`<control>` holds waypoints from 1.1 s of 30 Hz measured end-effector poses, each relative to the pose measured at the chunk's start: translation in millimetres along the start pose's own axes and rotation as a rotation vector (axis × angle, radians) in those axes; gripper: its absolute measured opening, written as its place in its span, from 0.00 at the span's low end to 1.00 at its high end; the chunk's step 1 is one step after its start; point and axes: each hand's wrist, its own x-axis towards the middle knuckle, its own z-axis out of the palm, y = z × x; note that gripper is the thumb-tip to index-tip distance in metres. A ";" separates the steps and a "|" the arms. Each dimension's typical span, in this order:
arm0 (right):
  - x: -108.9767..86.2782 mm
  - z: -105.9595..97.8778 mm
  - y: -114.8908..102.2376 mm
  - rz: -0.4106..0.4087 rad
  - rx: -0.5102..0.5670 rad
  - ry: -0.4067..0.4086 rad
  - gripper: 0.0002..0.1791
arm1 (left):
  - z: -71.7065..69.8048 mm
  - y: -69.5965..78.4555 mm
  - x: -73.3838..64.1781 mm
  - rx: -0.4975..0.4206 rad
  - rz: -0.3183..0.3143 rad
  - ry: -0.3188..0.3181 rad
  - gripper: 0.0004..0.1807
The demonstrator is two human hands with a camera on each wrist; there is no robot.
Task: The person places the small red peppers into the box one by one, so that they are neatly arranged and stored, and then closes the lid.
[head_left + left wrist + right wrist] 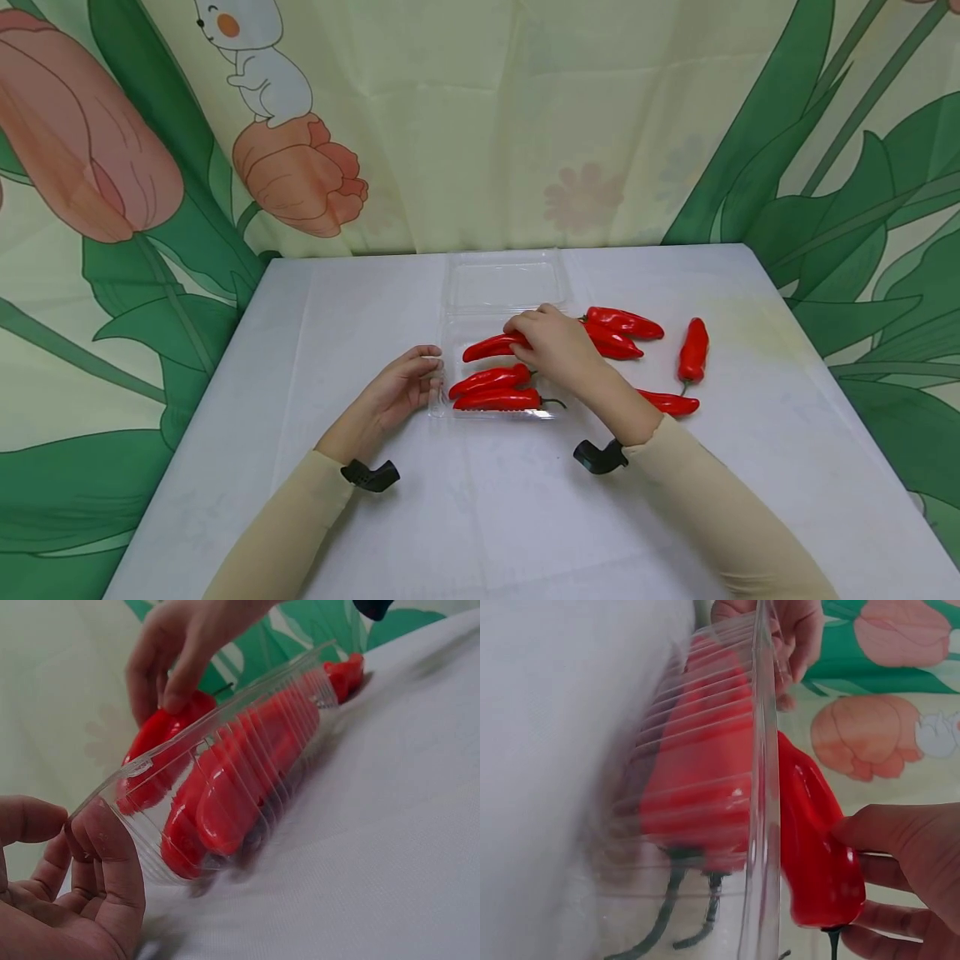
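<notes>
A clear plastic clamshell box point(495, 417) lies on the table with its lid point(506, 285) folded back. Two red chili peppers point(491, 380) lie side by side at the near side of its tray, green stems to the right. My right hand point(558, 346) pinches another red chili pepper point(821, 847) between thumb and fingers, its tip pointing left, over the tray behind those two. At the box's left edge, my left hand point(401, 392) pinches the rim between thumb and fingers point(112, 847).
To the right of the box, two red peppers point(626, 322) lie close together behind my right forearm. One more pepper point(693, 350) lies farther right, and another point(670, 403) is partly covered by the forearm. A printed cloth point(465, 125) hangs behind the white table point(360, 300).
</notes>
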 end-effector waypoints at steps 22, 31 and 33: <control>12.4 18.7 -10.7 0.015 0.045 -0.098 0.13 | -2.1 -0.9 0.0 0.017 0.002 0.000 0.12; 14.8 19.9 -12.2 -0.010 0.048 -0.108 0.13 | -0.8 -0.5 1.4 0.028 0.001 -0.005 0.12; 15.5 20.1 -11.3 -0.004 0.047 -0.099 0.13 | -0.9 0.1 1.5 0.032 0.007 -0.010 0.11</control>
